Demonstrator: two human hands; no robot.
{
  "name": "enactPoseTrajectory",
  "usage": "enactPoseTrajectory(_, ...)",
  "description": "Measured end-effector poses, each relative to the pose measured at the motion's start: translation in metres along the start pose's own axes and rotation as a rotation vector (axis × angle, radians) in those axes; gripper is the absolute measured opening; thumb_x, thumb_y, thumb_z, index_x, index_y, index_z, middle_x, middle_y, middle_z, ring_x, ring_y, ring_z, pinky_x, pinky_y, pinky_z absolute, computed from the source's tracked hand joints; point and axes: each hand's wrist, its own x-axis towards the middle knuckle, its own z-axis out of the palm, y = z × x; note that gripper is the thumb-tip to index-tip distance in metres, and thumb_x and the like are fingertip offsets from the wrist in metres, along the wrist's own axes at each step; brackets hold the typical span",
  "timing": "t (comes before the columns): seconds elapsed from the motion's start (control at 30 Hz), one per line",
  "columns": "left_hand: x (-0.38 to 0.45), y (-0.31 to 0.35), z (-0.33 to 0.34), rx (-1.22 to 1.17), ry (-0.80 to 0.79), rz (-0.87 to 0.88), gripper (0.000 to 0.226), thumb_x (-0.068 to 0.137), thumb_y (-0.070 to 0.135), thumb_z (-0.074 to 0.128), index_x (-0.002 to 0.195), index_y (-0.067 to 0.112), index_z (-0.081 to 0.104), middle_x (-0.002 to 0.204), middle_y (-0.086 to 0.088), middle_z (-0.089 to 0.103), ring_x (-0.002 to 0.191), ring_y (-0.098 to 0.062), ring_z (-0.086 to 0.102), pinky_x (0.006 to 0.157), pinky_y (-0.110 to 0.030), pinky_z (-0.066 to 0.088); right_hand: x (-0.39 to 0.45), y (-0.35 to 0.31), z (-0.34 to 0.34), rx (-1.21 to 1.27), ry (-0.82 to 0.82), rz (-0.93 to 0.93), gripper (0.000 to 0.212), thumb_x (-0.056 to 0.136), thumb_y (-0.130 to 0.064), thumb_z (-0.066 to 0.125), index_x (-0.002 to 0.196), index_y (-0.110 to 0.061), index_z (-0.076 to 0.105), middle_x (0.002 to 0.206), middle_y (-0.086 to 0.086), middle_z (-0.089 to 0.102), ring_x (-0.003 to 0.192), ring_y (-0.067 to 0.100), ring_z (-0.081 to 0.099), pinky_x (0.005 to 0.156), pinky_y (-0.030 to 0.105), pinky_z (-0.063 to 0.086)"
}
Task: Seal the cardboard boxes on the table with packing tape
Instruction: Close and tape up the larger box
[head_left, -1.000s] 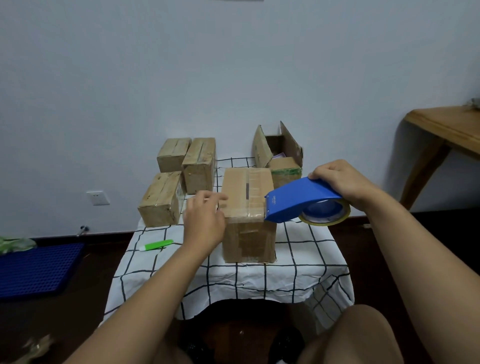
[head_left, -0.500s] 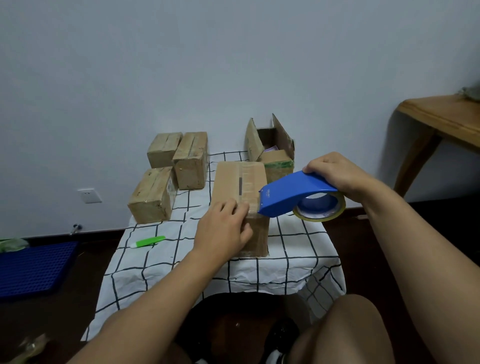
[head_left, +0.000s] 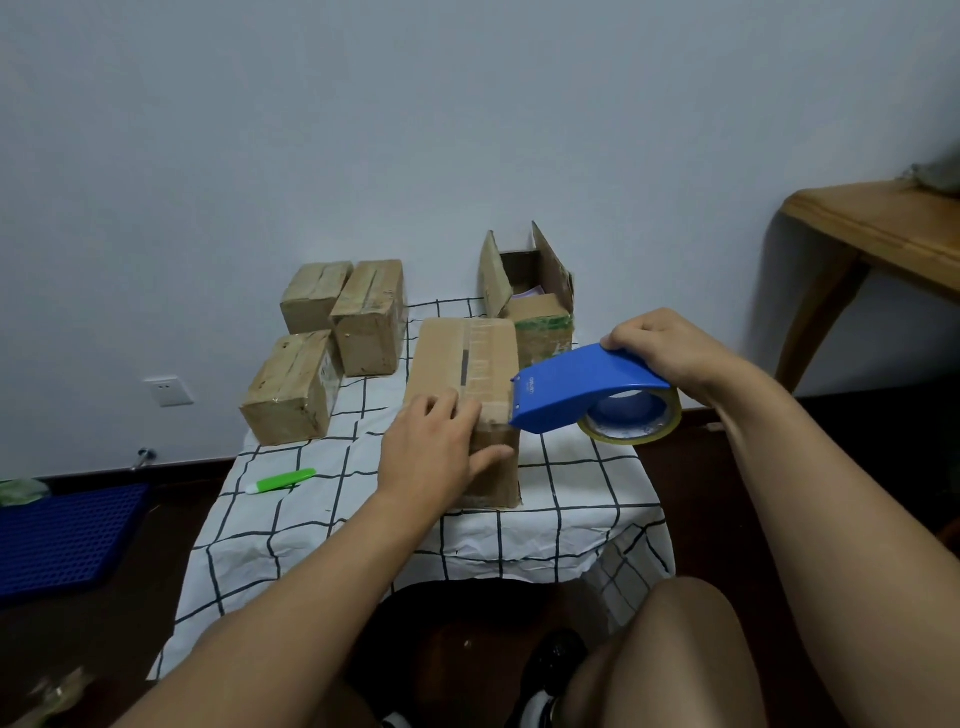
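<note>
A long cardboard box (head_left: 462, 358) lies in the middle of the table with clear tape along its top seam. My left hand (head_left: 434, 449) presses flat on its near end, thumb on the front face. My right hand (head_left: 662, 351) grips a blue tape dispenser (head_left: 582, 389) holding a yellowish tape roll (head_left: 631, 423); the dispenser's blade end sits at the box's near right top edge. Three taped boxes (head_left: 291, 389) stand at the back left. An open box (head_left: 530, 296) with raised flaps stands behind the long one.
The small table wears a white cloth with a black grid (head_left: 363, 499). A green utility knife (head_left: 280, 480) lies on it at the left. A blue perforated mat (head_left: 57, 540) is on the floor at left, a wooden table (head_left: 878, 234) at right. My knee (head_left: 670, 654) is below.
My left hand slid from the box's left top edge onto its near end and front face. The dispenser stayed at the box's near right edge. The camera view shifted slightly.
</note>
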Motion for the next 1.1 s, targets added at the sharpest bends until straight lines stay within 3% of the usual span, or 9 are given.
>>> enactPoseTrajectory(0.17, 0.005, 0.01, 0.003, 0.012, 0.056, -0.039, 0.066, 0.075, 0.084, 0.042, 0.097, 0.024, 0.057, 0.093, 0.003, 0.059, 0.084, -0.023, 0.055, 0.06, -0.031, 0.041, -0.006, 0.004, -0.005, 0.02, 0.018, 0.001, 0.049, 0.093, -0.021, 0.058, 0.045, -0.02, 0.052, 0.05, -0.006, 0.043, 0.048, 0.008, 0.038, 0.053, 0.026, 0.031)
enactPoseTrajectory(0.3, 0.004, 0.011, 0.007, -0.032, 0.066, -0.049, 0.058, 0.075, 0.075, 0.056, 0.096, 0.021, 0.055, 0.095, -0.001, 0.059, 0.085, -0.027, 0.055, 0.063, -0.035, 0.048, -0.008, 0.006, -0.005, 0.015, 0.029, 0.01, 0.039, 0.092, -0.023, 0.059, 0.053, -0.018, 0.059, 0.054, -0.001, 0.047, 0.052, 0.011, 0.041, 0.055, 0.028, 0.032)
enactPoseTrajectory(0.47, 0.003, 0.009, 0.007, -0.036, 0.089, -0.02, 0.055, 0.076, 0.072, 0.057, 0.096, 0.021, 0.057, 0.093, -0.003, 0.059, 0.084, -0.027, 0.055, 0.063, -0.036, 0.048, -0.005, 0.014, -0.007, 0.021, 0.027, 0.029, 0.035, 0.093, -0.026, 0.058, 0.061, -0.013, 0.066, 0.051, -0.006, 0.05, 0.047, 0.004, 0.043, 0.048, 0.017, 0.035)
enactPoseTrajectory(0.57, 0.001, 0.008, 0.006, -0.027, 0.073, -0.011, 0.054, 0.078, 0.07, 0.057, 0.099, 0.02, 0.059, 0.093, -0.003, 0.059, 0.084, -0.027, 0.055, 0.065, -0.036, 0.048, -0.003, 0.021, -0.006, 0.028, 0.033, 0.04, 0.036, 0.094, -0.026, 0.057, 0.064, -0.01, 0.069, 0.054, -0.004, 0.054, 0.049, 0.005, 0.046, 0.051, 0.018, 0.038)
enactPoseTrajectory(0.7, -0.002, 0.01, 0.007, -0.004, -0.011, 0.0, 0.054, 0.088, 0.067, 0.047, 0.119, 0.024, 0.053, 0.107, -0.003, 0.058, 0.097, -0.027, 0.053, 0.085, -0.04, 0.045, -0.004, 0.029, -0.005, 0.053, 0.043, 0.03, 0.043, 0.094, -0.023, 0.057, 0.052, -0.02, 0.064, 0.055, -0.002, 0.051, 0.051, 0.008, 0.044, 0.055, 0.025, 0.036)
enactPoseTrajectory(0.8, -0.006, 0.007, 0.011, 0.015, -0.088, 0.055, 0.055, 0.095, 0.062, 0.038, 0.145, 0.039, 0.032, 0.122, -0.007, 0.051, 0.109, -0.031, 0.047, 0.1, -0.046, 0.038, -0.005, 0.028, -0.002, 0.069, 0.05, 0.014, 0.043, 0.094, -0.021, 0.057, 0.051, -0.021, 0.063, 0.056, -0.002, 0.052, 0.051, 0.007, 0.045, 0.052, 0.02, 0.037)
enactPoseTrajectory(0.87, -0.009, 0.008, 0.01, 0.016, -0.116, 0.066, 0.056, 0.096, 0.058, 0.038, 0.148, 0.043, 0.025, 0.125, -0.011, 0.047, 0.112, -0.033, 0.044, 0.102, -0.05, 0.034, -0.006, 0.025, 0.0, 0.05, 0.038, 0.008, 0.039, 0.094, -0.021, 0.057, 0.056, -0.019, 0.064, 0.057, 0.0, 0.053, 0.052, 0.007, 0.045, 0.05, 0.018, 0.037)
enactPoseTrajectory(1.0, -0.007, 0.029, 0.004, -0.02, -0.078, 0.047, 0.056, 0.084, 0.047, 0.06, 0.137, 0.03, 0.05, 0.137, -0.012, 0.049, 0.123, -0.037, 0.046, 0.103, -0.067, 0.029, -0.008, 0.021, -0.004, 0.016, 0.026, 0.007, 0.032, 0.094, -0.019, 0.058, 0.064, -0.009, 0.063, 0.061, 0.007, 0.049, 0.056, 0.013, 0.043, 0.053, 0.024, 0.034)
enactPoseTrajectory(1.1, -0.003, 0.05, 0.006, -0.016, -0.046, 0.102, 0.051, 0.082, 0.047, 0.056, 0.125, 0.018, 0.053, 0.133, -0.004, 0.054, 0.127, -0.028, 0.046, 0.104, -0.069, 0.029, -0.012, 0.022, -0.012, 0.004, 0.018, 0.004, 0.036, 0.093, -0.02, 0.059, 0.06, -0.008, 0.059, 0.057, 0.003, 0.046, 0.052, 0.01, 0.04, 0.05, 0.021, 0.033)
